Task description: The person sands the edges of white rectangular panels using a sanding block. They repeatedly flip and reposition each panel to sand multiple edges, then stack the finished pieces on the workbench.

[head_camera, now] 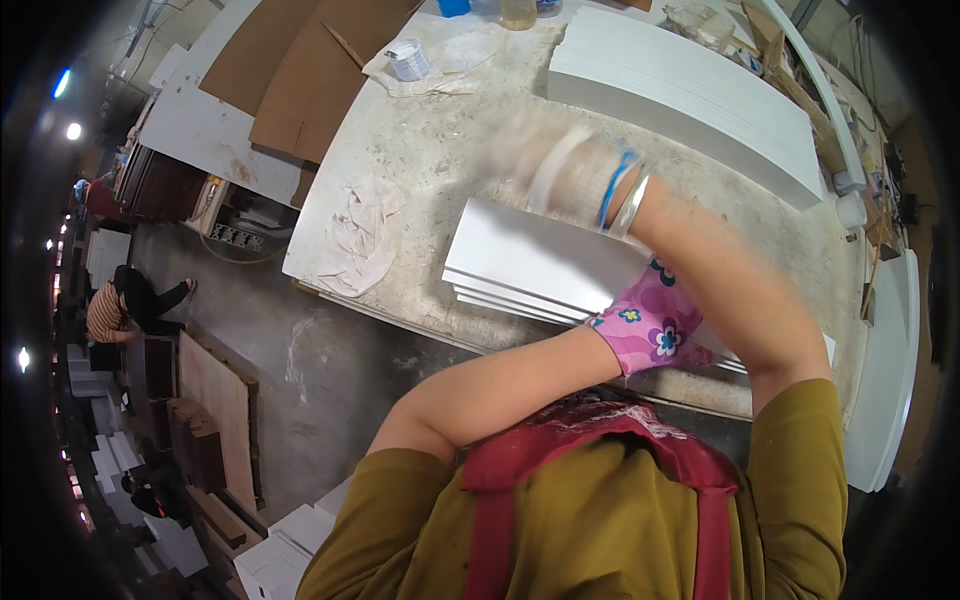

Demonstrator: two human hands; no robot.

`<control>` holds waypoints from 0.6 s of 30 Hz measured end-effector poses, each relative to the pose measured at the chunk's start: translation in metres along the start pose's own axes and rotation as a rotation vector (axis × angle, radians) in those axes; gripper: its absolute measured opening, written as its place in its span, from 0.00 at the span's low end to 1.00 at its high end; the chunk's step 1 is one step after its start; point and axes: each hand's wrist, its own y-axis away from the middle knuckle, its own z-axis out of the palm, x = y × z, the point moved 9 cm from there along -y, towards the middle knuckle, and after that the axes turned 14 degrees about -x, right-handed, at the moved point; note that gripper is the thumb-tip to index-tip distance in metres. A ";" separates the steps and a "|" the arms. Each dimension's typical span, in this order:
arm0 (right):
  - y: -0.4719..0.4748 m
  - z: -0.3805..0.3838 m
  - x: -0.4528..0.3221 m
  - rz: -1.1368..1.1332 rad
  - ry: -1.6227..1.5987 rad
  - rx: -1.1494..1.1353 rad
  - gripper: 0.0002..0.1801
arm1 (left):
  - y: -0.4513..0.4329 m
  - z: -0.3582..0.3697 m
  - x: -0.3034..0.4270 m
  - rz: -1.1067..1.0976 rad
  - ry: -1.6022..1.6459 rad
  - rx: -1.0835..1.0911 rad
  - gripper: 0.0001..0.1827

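A small stack of white-painted boards (pixel 525 240) lies along the near side of the worktable (pixel 427 150). My left hand (pixel 652 322), in a pink flowered glove, rests at the stack's near edge; its fingers are partly hidden behind my right forearm. Crossing over it, my right arm reaches left above the boards. My right hand (pixel 517 154) is smeared by motion beyond the stack's far edge, so its fingers and anything in them cannot be made out. A pale band, a blue band and a metal bangle circle that wrist.
A taller stack of white boards (pixel 675 112) stands at the table's far side. A crumpled cloth (pixel 356 240) lies at the left end, a white tub (pixel 409 60) farther back. Brown cardboard sheets (pixel 300 82) sit beyond. Another person (pixel 124 307) crouches on the floor at left.
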 end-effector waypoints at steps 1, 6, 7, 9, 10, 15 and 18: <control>0.013 0.011 0.056 0.365 -0.432 -0.028 0.11 | 0.003 -0.016 0.010 0.082 -0.090 0.145 0.38; 0.154 -0.018 0.125 0.335 -0.398 0.359 0.18 | -0.018 -0.029 0.020 0.101 -0.326 -0.118 0.45; 0.199 -0.020 0.135 0.391 -0.429 0.417 0.23 | -0.022 -0.036 0.025 0.156 -0.321 -0.130 0.41; 0.290 -0.024 0.153 0.530 -0.559 0.641 0.17 | -0.035 -0.051 0.036 0.209 -0.256 -0.111 0.31; 0.337 -0.029 0.154 0.566 -0.612 0.711 0.17 | -0.040 -0.052 0.042 0.226 -0.251 -0.163 0.25; 0.527 -0.036 0.118 0.952 -0.701 1.009 0.20 | -0.033 -0.037 0.081 0.241 -0.777 -0.165 0.13; 0.587 0.007 0.076 1.191 -0.816 1.013 0.21 | -0.022 0.004 0.054 -0.011 -0.587 -0.540 0.27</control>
